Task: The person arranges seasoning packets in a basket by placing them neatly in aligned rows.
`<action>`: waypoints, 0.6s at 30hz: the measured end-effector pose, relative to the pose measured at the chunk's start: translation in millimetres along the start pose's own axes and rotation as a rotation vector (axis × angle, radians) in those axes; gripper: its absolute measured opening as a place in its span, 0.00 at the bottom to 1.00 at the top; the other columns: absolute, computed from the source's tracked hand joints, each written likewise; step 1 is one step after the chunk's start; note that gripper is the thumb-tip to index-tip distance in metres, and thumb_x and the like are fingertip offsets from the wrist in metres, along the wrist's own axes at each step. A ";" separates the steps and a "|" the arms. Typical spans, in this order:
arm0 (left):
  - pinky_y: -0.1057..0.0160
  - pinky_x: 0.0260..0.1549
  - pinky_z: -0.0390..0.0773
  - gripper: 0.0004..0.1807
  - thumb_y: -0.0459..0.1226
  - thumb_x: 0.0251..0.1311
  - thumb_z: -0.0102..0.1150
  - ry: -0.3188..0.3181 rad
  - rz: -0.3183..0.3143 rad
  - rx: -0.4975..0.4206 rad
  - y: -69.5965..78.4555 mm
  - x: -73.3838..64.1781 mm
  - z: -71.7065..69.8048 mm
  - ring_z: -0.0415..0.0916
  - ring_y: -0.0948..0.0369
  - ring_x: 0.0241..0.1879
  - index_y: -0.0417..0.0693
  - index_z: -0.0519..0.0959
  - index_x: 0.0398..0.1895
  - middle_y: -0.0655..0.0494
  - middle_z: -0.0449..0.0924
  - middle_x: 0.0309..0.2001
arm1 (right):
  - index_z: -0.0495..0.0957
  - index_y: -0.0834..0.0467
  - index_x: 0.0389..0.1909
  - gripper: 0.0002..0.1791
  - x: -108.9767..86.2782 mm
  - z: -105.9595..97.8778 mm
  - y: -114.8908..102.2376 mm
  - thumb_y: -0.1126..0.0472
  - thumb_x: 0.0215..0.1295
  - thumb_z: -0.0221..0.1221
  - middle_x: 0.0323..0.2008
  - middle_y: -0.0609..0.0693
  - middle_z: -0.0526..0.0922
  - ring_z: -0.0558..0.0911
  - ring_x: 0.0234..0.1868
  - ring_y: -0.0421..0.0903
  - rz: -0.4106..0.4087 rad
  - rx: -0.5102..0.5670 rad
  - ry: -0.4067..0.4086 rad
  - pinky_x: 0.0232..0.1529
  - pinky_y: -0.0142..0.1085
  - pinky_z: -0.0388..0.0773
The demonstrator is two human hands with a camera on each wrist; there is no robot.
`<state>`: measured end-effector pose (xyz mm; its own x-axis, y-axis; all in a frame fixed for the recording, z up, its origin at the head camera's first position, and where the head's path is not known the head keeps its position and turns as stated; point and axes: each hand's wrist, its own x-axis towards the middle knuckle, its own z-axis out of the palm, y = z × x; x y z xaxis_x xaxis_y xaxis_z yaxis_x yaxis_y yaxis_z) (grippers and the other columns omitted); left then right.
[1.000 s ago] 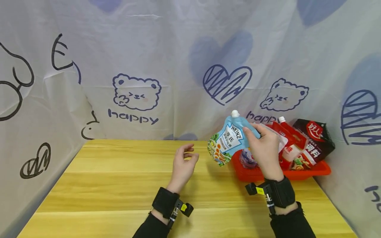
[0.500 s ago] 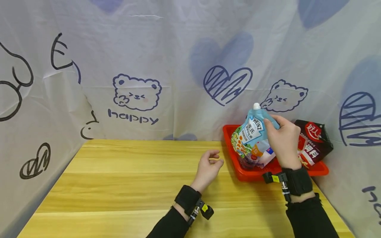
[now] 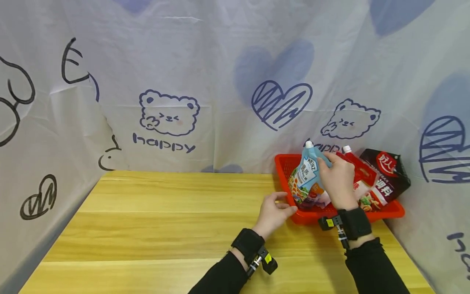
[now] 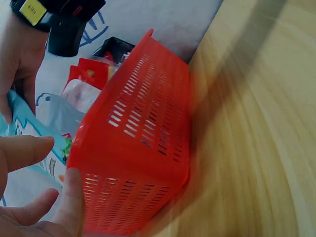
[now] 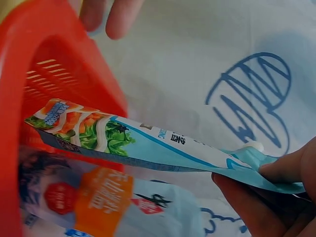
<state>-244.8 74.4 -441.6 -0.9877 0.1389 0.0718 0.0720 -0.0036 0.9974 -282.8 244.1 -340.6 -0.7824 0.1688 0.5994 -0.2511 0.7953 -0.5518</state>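
My right hand (image 3: 337, 180) pinches the upper edge of a light-blue Heinz sauce pouch (image 3: 306, 176) with a white spout cap. The pouch is tilted, its lower end inside the left part of a red plastic basket (image 3: 282, 171). In the right wrist view, thumb and fingers grip the pouch (image 5: 163, 148) near its cap, beside a bag with an orange label (image 5: 101, 200). My left hand (image 3: 273, 213) is at the basket's front left corner, fingers loosely bent. One finger (image 4: 73, 195) meets or overlaps that corner in the left wrist view; contact is hard to tell.
Further right in the basket lie a red pouch with a white cap (image 3: 361, 167) and a black and red seasoning packet (image 3: 389, 173) leaning over the rim. The wooden table (image 3: 158, 228) extends left. A printed cloth (image 3: 220, 81) hangs behind.
The pouch has gone right over the basket, then down into its left part, still in my right hand. My left hand has moved right, up to the basket's corner.
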 end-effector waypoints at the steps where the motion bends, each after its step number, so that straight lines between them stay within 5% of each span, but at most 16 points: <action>1: 0.64 0.38 0.86 0.26 0.29 0.59 0.74 -0.002 -0.003 0.000 -0.9 0.2 0.9 0.84 0.56 0.45 0.35 0.78 0.60 0.44 0.76 0.56 | 0.83 0.69 0.57 0.17 -0.5 2.5 1.0 0.61 0.76 0.59 0.46 0.68 0.87 0.89 0.38 0.65 0.003 -0.003 -0.006 0.39 0.57 0.86; 12: 0.64 0.40 0.86 0.27 0.25 0.55 0.74 0.017 -0.014 -0.013 -2.3 4.1 3.3 0.85 0.60 0.43 0.38 0.80 0.60 0.49 0.81 0.50 | 0.81 0.70 0.59 0.18 -1.7 19.5 12.0 0.65 0.75 0.58 0.49 0.69 0.86 0.87 0.39 0.64 -0.015 -0.006 -0.050 0.42 0.58 0.86; 18: 0.63 0.41 0.86 0.27 0.25 0.55 0.74 0.007 -0.055 -0.008 -2.0 5.2 3.1 0.84 0.60 0.43 0.39 0.79 0.60 0.50 0.81 0.50 | 0.80 0.72 0.60 0.19 -3.5 26.0 14.4 0.68 0.74 0.54 0.42 0.69 0.86 0.82 0.25 0.55 -0.008 0.005 -0.185 0.23 0.41 0.79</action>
<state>-249.6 78.2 -443.3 -0.9911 0.1318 0.0171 0.0167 -0.0037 0.9999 -298.5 239.8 -365.7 -0.8717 0.0524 0.4871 -0.2601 0.7931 -0.5507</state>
